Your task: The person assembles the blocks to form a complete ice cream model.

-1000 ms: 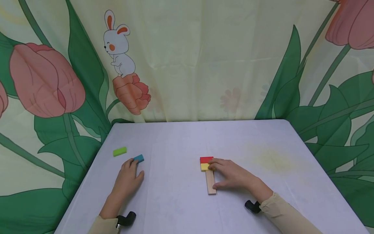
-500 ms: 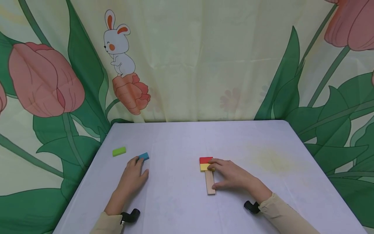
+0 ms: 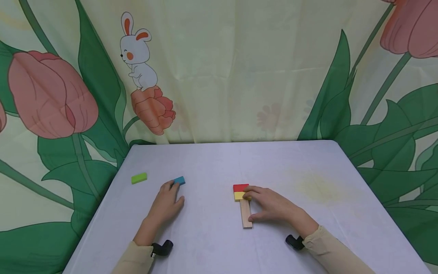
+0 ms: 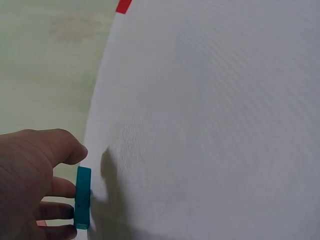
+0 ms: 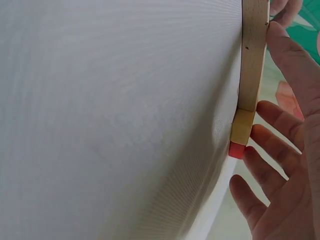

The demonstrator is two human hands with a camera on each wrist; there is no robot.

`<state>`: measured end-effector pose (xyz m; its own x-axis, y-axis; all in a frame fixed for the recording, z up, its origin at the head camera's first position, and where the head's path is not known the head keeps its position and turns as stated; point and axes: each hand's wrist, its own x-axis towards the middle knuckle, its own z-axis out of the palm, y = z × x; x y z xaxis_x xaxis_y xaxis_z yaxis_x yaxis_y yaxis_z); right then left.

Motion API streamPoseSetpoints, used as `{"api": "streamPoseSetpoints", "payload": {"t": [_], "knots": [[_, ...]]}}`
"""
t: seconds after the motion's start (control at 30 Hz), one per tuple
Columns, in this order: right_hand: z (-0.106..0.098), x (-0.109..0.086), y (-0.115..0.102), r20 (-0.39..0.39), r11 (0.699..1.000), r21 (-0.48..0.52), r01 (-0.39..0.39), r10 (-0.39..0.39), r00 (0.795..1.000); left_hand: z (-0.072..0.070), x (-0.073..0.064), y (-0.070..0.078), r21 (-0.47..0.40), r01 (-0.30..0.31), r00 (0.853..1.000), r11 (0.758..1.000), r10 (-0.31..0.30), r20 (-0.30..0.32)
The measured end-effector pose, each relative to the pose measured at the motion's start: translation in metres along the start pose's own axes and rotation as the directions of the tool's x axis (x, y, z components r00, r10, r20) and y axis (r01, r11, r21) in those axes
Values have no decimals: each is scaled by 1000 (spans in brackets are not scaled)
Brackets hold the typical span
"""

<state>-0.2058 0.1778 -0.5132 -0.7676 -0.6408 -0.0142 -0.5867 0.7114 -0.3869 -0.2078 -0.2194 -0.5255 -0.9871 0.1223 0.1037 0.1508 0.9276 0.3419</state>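
Observation:
My left hand touches a small blue block with its fingertips, on the left part of the table. In the left wrist view, several fingers lie against one side of the blue block, and the thumb stays apart from it. My right hand rests along a short row: a red block, a yellow block and a long plain wooden block. In the right wrist view, its fairly straight fingers and thumb touch the row's side, from the wooden block to the red block.
A green block lies at the far left of the white-covered table. A curtain printed with tulips and a rabbit hangs behind the table's back edge.
My left hand has slid the blue block to the right and slightly toward the back. The right hand and the row beside it have stayed put.

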Motion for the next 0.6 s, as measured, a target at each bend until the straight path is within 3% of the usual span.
{"api": "streamPoseSetpoints", "payload": {"t": [0.37,0.6], "knots": [[-2,1,-1,8,1000,19,-10,9,1000,8,13,28,0,-67,998,998,67,17],[0,1,-1,12,1000,22,-20,20,1000,16,21,50,-15,-78,996,997,78,46]]}}
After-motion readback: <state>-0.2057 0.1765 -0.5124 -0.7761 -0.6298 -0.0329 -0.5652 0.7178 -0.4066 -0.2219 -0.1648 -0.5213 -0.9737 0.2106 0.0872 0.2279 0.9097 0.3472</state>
